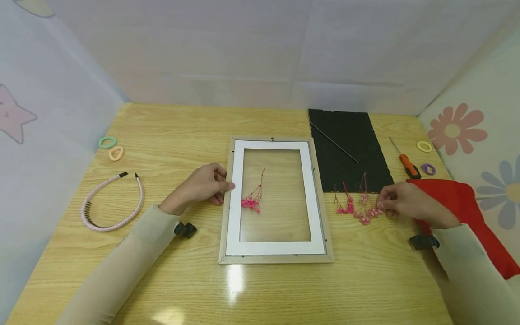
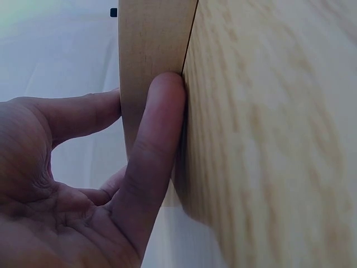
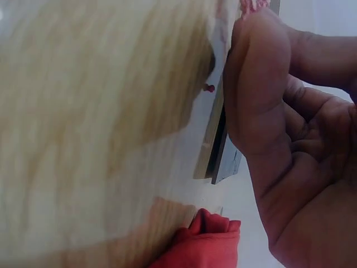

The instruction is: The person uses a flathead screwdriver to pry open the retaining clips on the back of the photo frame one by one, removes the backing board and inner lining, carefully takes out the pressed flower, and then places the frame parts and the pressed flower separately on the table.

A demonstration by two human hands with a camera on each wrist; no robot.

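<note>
On the table lies a light wooden picture frame (image 1: 276,259) with a white mat; a sprig of bright pink dried flowers (image 1: 252,204) is inside its opening. My left hand (image 1: 205,185) holds the frame's left edge. In the left wrist view, one finger (image 2: 159,128) lies along the wooden side, with another fingertip at the upper edge. To the right of the frame, my right hand (image 1: 402,203) pinches a paler pink flower sprig (image 1: 365,215). Pink petals (image 3: 254,6) show at its fingertips in the right wrist view. Darker pink sprigs (image 1: 345,205) lie just left of it.
A black backing board (image 1: 345,140) with a thin metal rod (image 1: 335,143) lies behind the flowers. A screwdriver (image 1: 408,166), hair ties (image 1: 424,146) and red cloth (image 1: 451,198) are at right. A headband (image 1: 113,228) and more hair ties (image 1: 107,143) are at left.
</note>
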